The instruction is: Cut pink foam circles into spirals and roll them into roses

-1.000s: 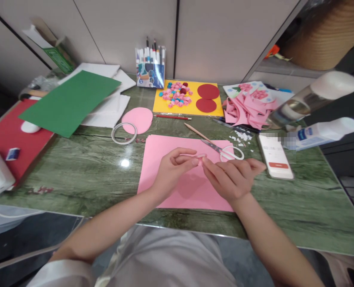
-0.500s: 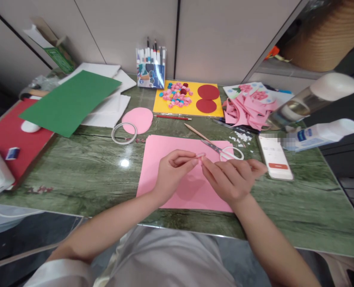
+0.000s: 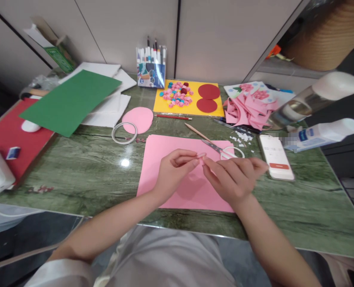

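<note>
Facing each other above a stack of pink sheets [image 3: 194,197], the left hand [image 3: 175,171] and right hand [image 3: 235,179] are held nearly tip to tip. A small pink piece [image 3: 202,155] is pinched between them, the thumb and forefinger of each closed on it; its shape is partly hidden. Counted from that piece, with twelve o'clock away from the body, scissors [image 3: 221,150] are laid at three, partly on the sheets, and a phone [image 3: 276,155] farther out. A wooden pencil [image 3: 197,131] is set at twelve. Toward ten, a pink oval [image 3: 142,117] is overlapped by a pale ring [image 3: 113,134]. Pink scraps [image 3: 248,109] are heaped between one and two. Beyond, at twelve, two red discs [image 3: 209,91] and small coloured bits [image 3: 177,94] are borne by a yellow sheet [image 3: 191,111]; at eleven, a marker pack [image 3: 151,75] is stood upright.
</note>
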The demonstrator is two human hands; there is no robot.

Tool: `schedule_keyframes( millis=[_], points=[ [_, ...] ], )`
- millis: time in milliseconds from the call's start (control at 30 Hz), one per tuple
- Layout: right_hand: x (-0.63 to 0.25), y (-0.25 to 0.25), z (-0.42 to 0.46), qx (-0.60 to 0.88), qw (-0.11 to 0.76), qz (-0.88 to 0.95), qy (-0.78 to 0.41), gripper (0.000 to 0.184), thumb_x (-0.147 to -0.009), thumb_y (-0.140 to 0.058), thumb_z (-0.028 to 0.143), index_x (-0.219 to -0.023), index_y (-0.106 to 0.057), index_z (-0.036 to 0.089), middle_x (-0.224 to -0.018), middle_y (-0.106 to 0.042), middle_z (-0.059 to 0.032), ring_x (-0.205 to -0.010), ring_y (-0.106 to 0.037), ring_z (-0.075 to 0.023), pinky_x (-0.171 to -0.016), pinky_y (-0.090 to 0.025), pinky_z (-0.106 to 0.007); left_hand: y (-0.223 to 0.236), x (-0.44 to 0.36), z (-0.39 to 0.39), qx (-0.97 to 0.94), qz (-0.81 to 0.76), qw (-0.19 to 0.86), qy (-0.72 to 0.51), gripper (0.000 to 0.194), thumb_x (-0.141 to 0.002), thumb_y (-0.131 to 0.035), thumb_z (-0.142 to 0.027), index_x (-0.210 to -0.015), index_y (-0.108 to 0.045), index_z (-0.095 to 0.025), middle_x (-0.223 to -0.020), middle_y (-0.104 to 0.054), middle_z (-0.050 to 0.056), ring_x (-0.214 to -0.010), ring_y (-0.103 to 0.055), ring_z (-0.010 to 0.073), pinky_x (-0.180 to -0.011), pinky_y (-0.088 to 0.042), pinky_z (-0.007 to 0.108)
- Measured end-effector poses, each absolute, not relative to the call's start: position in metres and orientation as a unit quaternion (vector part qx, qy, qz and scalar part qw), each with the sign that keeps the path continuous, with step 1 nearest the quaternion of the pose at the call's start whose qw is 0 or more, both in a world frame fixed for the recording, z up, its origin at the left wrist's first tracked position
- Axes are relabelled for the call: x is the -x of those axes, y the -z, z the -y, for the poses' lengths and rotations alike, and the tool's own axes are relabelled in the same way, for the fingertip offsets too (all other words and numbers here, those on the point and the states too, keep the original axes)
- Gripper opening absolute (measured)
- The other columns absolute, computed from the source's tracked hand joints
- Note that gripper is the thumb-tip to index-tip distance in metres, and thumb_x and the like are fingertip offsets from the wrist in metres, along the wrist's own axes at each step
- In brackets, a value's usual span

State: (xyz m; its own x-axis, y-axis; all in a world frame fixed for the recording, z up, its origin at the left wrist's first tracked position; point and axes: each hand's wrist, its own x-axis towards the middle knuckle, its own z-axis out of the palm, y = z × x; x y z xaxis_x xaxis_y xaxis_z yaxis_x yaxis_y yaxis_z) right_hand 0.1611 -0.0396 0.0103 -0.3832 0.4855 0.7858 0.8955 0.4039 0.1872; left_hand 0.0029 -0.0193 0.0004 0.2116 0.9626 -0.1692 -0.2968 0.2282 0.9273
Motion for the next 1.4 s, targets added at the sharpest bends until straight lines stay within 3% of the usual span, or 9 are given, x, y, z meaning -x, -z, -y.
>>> schedule_keyframes(
  millis=[433, 1067, 1400],
  points=[
    [-0.161, -0.009, 0.036, 0.451, 0.352, 0.775, 0.270, 0.016, -0.070, -0.070, 0.024, -0.085, -0.066, 0.025, -0.053, -0.055, 0.0069, -0.061, -0.046, -0.0105, -0.070, -0.026, -0.032, 0.001, 0.000, 0.017, -0.414, -0.390, 0.680, -0.463, 0.020, -0.069, -0.069, -0.025, -0.086, -0.064, -0.018, -0.087, -0.071, 0.005, -0.082, -0.065, 0.0147, -0.072, -0.049, 0.023],
    [-0.166, 0.000, 0.036, 0.457, 0.369, 0.774, 0.236, 0.017, -0.070, -0.070, 0.026, -0.087, -0.067, 0.028, -0.054, -0.056, 0.0055, -0.062, -0.047, -0.0109, -0.070, -0.028, -0.031, -0.004, 0.001, 0.017, -0.411, -0.381, 0.690, -0.458, 0.022, -0.067, -0.070, -0.026, -0.086, -0.064, -0.017, -0.090, -0.070, 0.006, -0.083, -0.064, 0.0163, -0.077, -0.050, 0.028],
    [-0.166, -0.004, 0.036, 0.438, 0.367, 0.782, 0.248, 0.018, -0.071, -0.070, 0.024, -0.089, -0.067, 0.027, -0.055, -0.059, 0.0063, -0.061, -0.048, -0.0101, -0.069, -0.030, -0.032, -0.004, 0.000, 0.016, -0.435, -0.395, 0.672, -0.452, 0.030, -0.059, -0.075, -0.018, -0.086, -0.063, -0.019, -0.081, -0.068, 0.002, -0.081, -0.063, 0.0140, -0.070, -0.051, 0.024]
  ],
)
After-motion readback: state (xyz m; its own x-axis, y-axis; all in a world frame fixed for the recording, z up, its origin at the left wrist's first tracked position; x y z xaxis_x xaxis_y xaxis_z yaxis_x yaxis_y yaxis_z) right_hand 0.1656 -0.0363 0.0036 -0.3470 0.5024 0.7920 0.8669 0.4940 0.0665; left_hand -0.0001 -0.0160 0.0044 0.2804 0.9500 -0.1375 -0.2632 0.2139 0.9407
